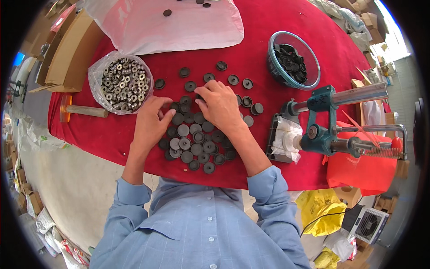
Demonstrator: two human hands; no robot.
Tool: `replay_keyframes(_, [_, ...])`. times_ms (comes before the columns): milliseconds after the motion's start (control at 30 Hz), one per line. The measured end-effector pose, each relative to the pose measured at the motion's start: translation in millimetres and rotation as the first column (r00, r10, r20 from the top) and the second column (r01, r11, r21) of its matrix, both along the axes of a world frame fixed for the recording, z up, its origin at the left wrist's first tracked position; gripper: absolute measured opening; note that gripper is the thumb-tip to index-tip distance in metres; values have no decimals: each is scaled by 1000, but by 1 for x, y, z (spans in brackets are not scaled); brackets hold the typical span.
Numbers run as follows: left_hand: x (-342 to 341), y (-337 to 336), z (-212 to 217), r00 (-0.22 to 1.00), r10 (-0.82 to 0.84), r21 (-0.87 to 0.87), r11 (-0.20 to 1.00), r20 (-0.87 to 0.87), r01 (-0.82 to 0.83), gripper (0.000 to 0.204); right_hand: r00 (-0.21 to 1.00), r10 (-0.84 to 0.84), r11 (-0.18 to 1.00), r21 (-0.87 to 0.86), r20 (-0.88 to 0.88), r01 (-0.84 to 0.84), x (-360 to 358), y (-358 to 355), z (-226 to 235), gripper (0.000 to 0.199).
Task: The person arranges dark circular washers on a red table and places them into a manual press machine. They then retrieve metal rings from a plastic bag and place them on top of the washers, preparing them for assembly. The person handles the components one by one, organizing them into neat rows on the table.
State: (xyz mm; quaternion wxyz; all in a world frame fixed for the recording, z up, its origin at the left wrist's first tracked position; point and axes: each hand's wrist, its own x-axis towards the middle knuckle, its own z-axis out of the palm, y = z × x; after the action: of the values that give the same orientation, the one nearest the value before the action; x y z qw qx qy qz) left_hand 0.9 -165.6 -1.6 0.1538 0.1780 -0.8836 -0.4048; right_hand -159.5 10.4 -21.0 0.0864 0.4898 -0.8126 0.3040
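1. Near the front edge of the red cloth-covered table (89, 130), a cluster of small dark grey round caps (197, 148) lies flat, mostly one layer deep and touching edge to edge; a looser scatter trails toward the table's middle. Spread out like this, each piece can be seen and picked singly.
2. Left hand (150, 121): palm down on the left side of the cluster, fingers lightly curled with the tips among the caps nearest the bag. Whether a cap is pinched under them I cannot tell.
3. Right hand (219, 105): palm down at the far side of the cluster, fingers bent and close together, tips pressing on or around one cap. The grip itself is hidden beneath the knuckles; cannot tell.
4. Clear plastic bag of small shiny metal rings (123, 83) sits open just beyond the left hand, toward the left edge, within easy reach of that hand.
5. Round clear glass bowl of dark caps (293, 60) stands toward the far right, well apart from both hands.
6. Teal hand-lever press (322, 125) stands at the right edge, its metal handle pointing right, with white cloth padding at its base.
7. Wooden-handled mallet (83, 110) lies near the left edge.
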Motion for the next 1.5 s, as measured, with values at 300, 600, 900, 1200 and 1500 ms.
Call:
replay_keyframes(300, [-1, -7, -22, 997, -36, -151, 988, -74, 25, 28, 994, -106, 994, -17, 22, 106, -6, -15, 2, 25])
replay_keyframes(600, [-9, -15, -21, 999, 26, -135, 990, -34, -31, 27, 970, 91, 985, 122, 223, -121, 23, -10, 14, 33])
replay_keyframes(900, [-20, -30, -24, 993, 117, -270, 956, -11, -116, 33, 978, -105, 986, 148, 181, 79, 0, -3, 6, 29])
replay_keyframes(1200, [-34, -29, -29, 995, 79, -474, 875, -56, -96, 39, 942, -272, 937, -169, 198, 306, -25, 30, 30, 20])
replay_keyframes(1500, [-45, -5, -22, 992, -83, -311, 949, -90, 52, 35, 828, -416, 880, -65, 376, 471, -20, 104, 37, 27])
